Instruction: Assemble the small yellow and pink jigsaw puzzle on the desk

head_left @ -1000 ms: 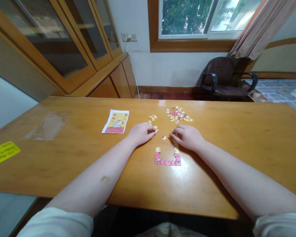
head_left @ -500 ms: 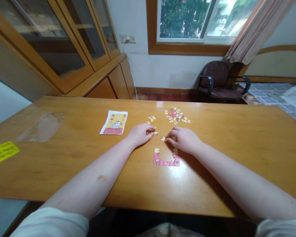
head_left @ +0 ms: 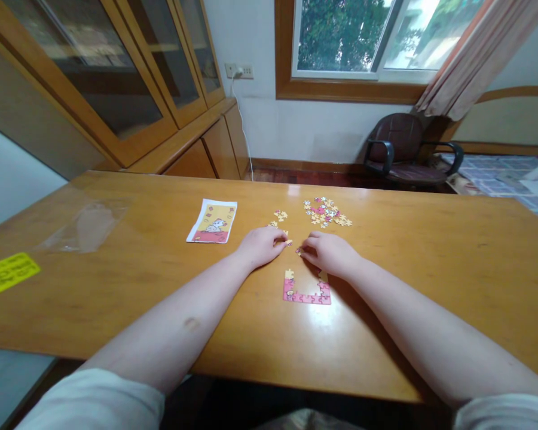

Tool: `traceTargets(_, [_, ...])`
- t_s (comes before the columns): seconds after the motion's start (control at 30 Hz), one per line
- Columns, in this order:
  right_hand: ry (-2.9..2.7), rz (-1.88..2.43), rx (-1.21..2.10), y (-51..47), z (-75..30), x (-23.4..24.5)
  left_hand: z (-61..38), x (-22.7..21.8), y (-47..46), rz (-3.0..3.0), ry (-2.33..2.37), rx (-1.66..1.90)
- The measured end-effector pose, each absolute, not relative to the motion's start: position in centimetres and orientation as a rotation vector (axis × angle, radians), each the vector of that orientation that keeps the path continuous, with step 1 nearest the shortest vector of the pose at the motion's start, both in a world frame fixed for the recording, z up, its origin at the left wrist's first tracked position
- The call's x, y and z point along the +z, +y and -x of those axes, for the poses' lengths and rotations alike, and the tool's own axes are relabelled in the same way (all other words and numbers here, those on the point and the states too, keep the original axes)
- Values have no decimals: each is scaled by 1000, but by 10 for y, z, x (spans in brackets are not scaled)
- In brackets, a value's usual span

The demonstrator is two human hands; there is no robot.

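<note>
A partly joined pink and yellow puzzle frame lies on the wooden table in front of me. My left hand rests just beyond it, fingers curled, its tips on a small yellow piece. My right hand lies close beside, fingers bent, pinching a small piece against the table. A pile of loose puzzle pieces sits farther back, with a few strays to its left.
A picture card showing the puzzle image lies left of my hands. A clear plastic bag and a yellow label are at the far left. A cabinet stands behind, and an armchair under the window.
My right hand has slid left off the frame's right side to a small piece near my left hand. The left hand has barely moved. The camera shifted slightly.
</note>
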State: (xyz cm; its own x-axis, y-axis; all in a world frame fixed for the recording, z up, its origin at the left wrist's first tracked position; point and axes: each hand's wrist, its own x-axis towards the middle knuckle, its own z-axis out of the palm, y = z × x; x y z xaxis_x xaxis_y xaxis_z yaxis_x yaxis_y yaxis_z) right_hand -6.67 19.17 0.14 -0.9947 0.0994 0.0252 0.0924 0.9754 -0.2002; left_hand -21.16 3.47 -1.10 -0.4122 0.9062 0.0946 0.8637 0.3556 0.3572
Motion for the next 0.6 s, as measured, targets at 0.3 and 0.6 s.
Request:
traceTargets(0.3, [-3019, 170, 307, 195, 62, 2, 217, -8, 32, -1580, 2493, 625])
traceTargets(0.6, [-3033, 85, 395, 187, 64, 2, 219, -6, 29, -1666, 2428, 559])
